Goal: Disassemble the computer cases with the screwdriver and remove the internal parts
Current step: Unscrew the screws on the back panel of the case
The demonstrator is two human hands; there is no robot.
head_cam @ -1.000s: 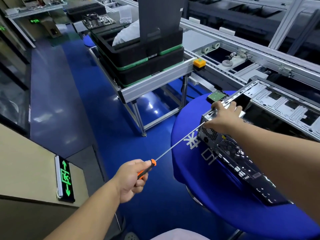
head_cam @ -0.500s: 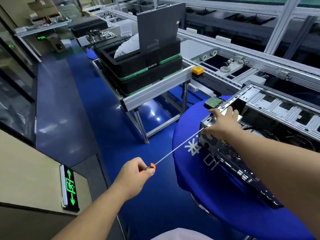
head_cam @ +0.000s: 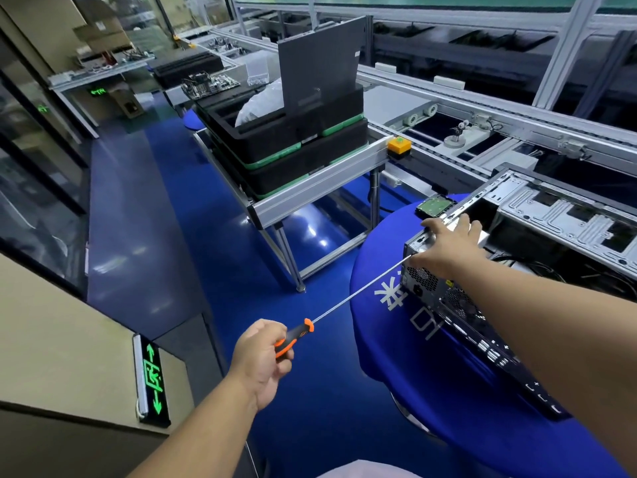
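The long grey aluminium conveyor line [head_cam: 482, 108] runs from twelve o'clock down toward three o'clock, and an aluminium-framed side table [head_cam: 320, 181] at about eleven o'clock carries stacked black foam trays with green edging [head_cam: 293, 146], a dark flat panel standing upright in them. At four o'clock sits the round table draped in blue cloth with white lettering [head_cam: 396, 339], and on it lies the task's thing, the open black-and-silver steel computer case [head_cam: 517, 243], its side cover already off so that the bare metal drive frame and some loose black cables show inside. That suggests the job is partly done: a green-topped hard drive [head_cam: 433, 205] lies on the cloth just beyond the case at two o'clock, apparently already taken out, while the rear panel screws and whatever remains inside are still to go. The right hand [head_cam: 448, 246] presses on the top rear corner of the case, fingers spread flat. The left hand [head_cam: 263, 357], at six o'clock, grips the handle of the long-shafted orange-and-black screwdriver [head_cam: 358, 291], whose tip reaches the case's rear corner beneath the right hand; I cannot tell whether it sits in a screw.
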